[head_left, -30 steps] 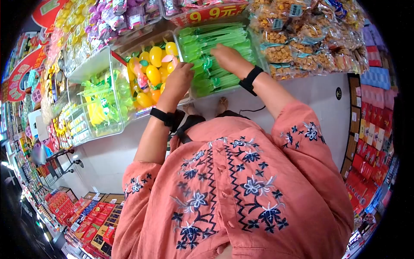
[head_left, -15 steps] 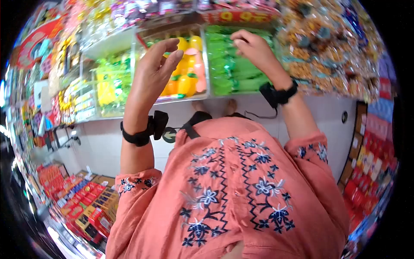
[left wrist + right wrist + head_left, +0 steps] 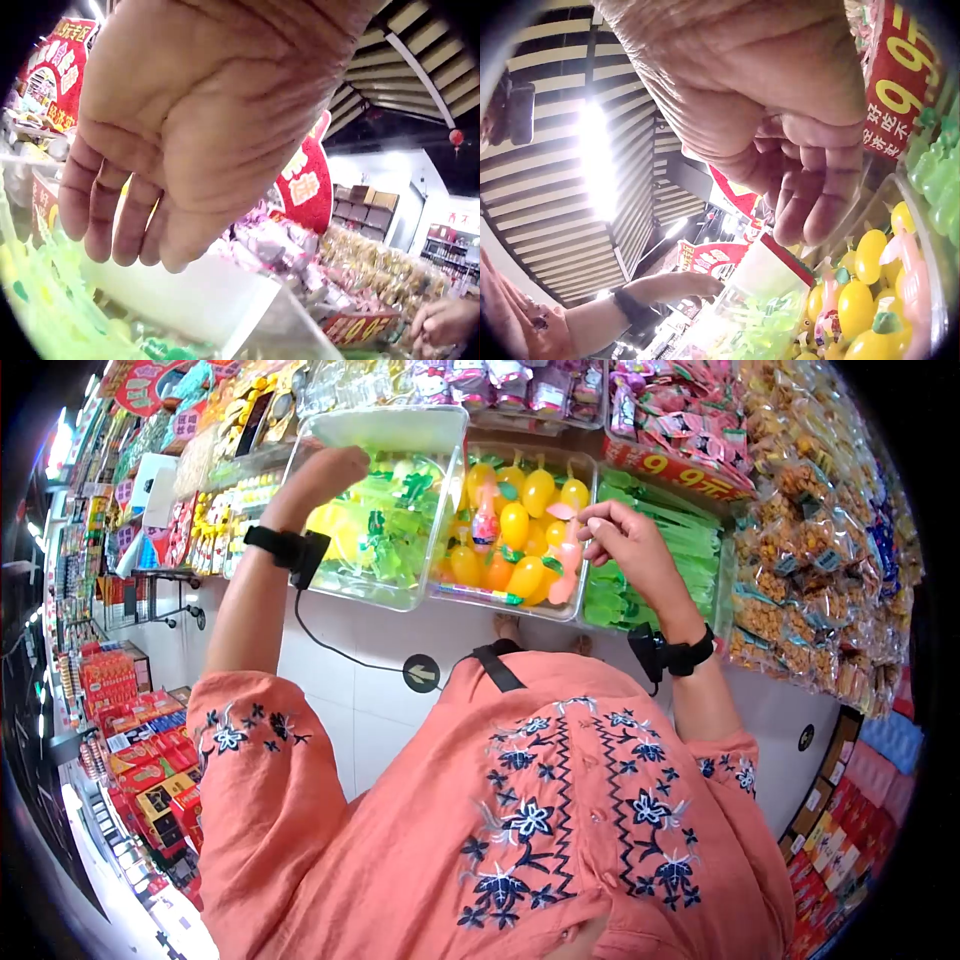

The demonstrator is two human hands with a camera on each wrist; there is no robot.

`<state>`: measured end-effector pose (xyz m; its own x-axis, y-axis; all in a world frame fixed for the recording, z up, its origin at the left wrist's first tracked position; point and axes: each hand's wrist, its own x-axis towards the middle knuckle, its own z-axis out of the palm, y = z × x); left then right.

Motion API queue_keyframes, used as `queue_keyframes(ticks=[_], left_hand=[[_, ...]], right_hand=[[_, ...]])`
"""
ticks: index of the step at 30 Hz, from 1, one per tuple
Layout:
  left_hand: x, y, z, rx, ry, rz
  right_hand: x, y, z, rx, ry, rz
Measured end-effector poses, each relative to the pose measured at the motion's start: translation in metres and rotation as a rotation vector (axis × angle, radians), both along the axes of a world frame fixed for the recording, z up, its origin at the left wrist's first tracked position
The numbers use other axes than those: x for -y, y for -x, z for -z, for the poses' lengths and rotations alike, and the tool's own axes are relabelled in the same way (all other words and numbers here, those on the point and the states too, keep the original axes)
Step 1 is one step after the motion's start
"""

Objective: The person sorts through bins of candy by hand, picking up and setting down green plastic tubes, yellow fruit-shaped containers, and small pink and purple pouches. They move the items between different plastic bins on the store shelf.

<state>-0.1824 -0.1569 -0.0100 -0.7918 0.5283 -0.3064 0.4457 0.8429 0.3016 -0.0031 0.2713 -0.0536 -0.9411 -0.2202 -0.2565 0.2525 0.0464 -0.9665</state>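
My left hand (image 3: pixel 325 478) is over a clear plastic bin (image 3: pixel 400 596) of bright green and yellow packaged items (image 3: pixel 385 525) in the head view. In the left wrist view, its fingers (image 3: pixel 142 214) extend downward above the green items, and nothing is held. My right hand (image 3: pixel 636 550) hovers where two bins meet. One holds yellow mango-shaped containers (image 3: pixel 514 525) with a few pink ones, the other long green packs (image 3: pixel 665 545). Seen from the right wrist, its fingers (image 3: pixel 821 206) bend loosely and grip nothing.
Clear bags of brown snacks (image 3: pixel 800 565) are heaped to the right. Purple packets (image 3: pixel 545 390) and pink packets (image 3: pixel 680 430) lie behind the bins, above a red price sign (image 3: pixel 680 468). Shelves of red boxes (image 3: pixel 135 740) stand at the lower left.
The head view has swung left. My left hand has moved from the yellow containers to the green and yellow items; my right hand has shifted left from the long green packs to their bin's edge.
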Motion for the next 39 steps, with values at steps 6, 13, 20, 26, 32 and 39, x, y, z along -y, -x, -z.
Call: queue_keyframes(ticks=[6,13,20,26,32,39], left_hand=[[-0.014,0.013,0.060,-0.175,0.135,0.155],[-0.019,0.012,0.078,-0.145,0.428,0.244],[0.007,0.018,0.049,-0.011,0.167,0.203],[0.009,-0.041,-0.063,0.063,-0.238,-0.245],[-0.048,-0.102,-0.107,0.277,-0.529,-0.393],[-0.160,-0.143,-0.078,0.555,-0.869,-0.428]], right_hand=[[0.010,-0.003,0.005,0.018,0.007,0.028],[0.016,-0.006,0.010,0.052,0.041,0.072],[0.022,-0.004,0.010,0.059,0.010,0.072],[0.030,0.004,0.002,0.020,0.003,0.020],[0.042,0.005,-0.025,-0.014,0.098,-0.085],[0.034,-0.009,-0.053,-0.080,0.335,-0.019]])
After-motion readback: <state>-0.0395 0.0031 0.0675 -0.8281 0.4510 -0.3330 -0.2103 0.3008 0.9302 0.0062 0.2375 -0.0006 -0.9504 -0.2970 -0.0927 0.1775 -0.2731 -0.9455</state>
